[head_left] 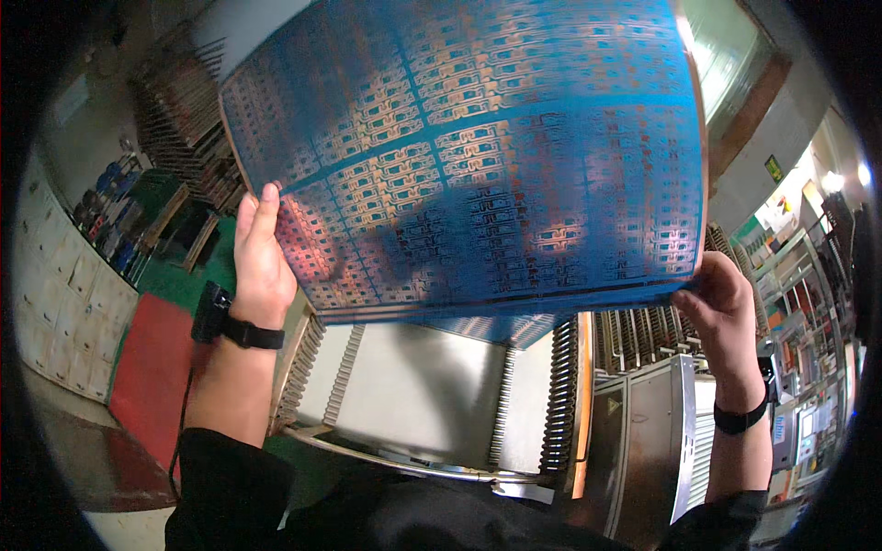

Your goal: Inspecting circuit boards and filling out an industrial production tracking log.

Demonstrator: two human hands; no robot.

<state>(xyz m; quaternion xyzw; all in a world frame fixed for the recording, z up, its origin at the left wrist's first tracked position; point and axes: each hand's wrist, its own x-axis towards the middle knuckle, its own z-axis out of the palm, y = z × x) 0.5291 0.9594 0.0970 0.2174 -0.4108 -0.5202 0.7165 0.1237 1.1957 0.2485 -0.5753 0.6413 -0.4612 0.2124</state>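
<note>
A large blue circuit board panel (570, 119) with rows of copper-coloured patterns is held up and tilted in front of me. My left hand (262, 253) is closed on its left edge, low down, with one digit pointing up along the edge. At the lower right corner, my right hand (723, 298) grips the panel; its thumb lies at the front and the other fingers are partly hidden. Beneath the panel stands a slotted rack (507, 404) with toothed side rails, and part of another blue panel (487, 328) shows behind the held one's lower edge.
To the right of the rack is a metal cabinet (643, 427), with more slotted racking (638, 335) behind it. White lockers (64, 294) line the far left, near a red floor area (152, 376). Another spiky rack (179, 119) stands at the back left. Equipment shelves (808, 367) fill the far right.
</note>
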